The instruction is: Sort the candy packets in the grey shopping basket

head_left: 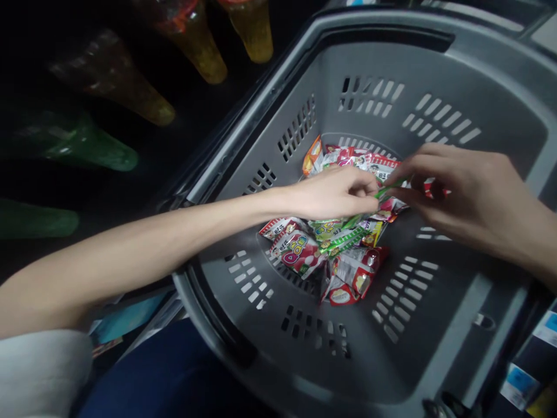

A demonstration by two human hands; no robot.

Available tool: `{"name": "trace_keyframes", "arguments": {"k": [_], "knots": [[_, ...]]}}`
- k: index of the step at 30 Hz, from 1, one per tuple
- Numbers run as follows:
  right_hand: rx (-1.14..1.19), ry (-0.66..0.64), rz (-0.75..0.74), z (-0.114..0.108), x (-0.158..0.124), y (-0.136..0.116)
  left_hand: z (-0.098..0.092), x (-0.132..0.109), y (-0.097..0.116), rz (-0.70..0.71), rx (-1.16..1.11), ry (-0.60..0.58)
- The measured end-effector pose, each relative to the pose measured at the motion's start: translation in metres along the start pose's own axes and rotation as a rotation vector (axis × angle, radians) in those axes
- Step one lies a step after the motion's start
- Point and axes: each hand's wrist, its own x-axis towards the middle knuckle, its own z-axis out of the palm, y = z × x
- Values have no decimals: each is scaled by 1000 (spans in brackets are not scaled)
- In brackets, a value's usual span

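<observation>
Inside a grey plastic basket (374,64), both hands meet over a pile of small candy packets. My left hand (337,193) reaches in from the left with its fingers curled closed at a green candy packet (383,191). Thumb and forefinger of my right hand (472,200) pinch the same green edge from the other side; most of that packet is hidden. Below my left hand lie another green packet (342,237) and a red gummy candy packet (298,251). A red and silver packet (354,273) rests nearer the basket's front, and an orange packet (312,157) leans against the far side.
Plastic bottles with yellow-brown (152,104) and green (96,145) contents stand on a dark shelf at the left. Blue and white price labels (520,383) show at the lower right. A dark blue trouser leg (174,371) is close below the basket's rim.
</observation>
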Motion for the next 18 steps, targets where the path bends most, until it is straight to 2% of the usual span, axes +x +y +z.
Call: {"name": "trace_keyframes", "arguments": {"k": [6, 12, 16, 18], "knots": [[-56, 22, -78, 4, -1, 9, 0, -3, 3, -14, 27, -24], [-10, -74, -185, 15, -3, 21, 5, -3, 2, 45, 236, -80], [-15, -88, -174, 18, -4, 24, 6, -3, 3, 27, 310, -76], [-10, -89, -104, 18, -6, 26, 6, -2, 2, 15, 334, -60]]}}
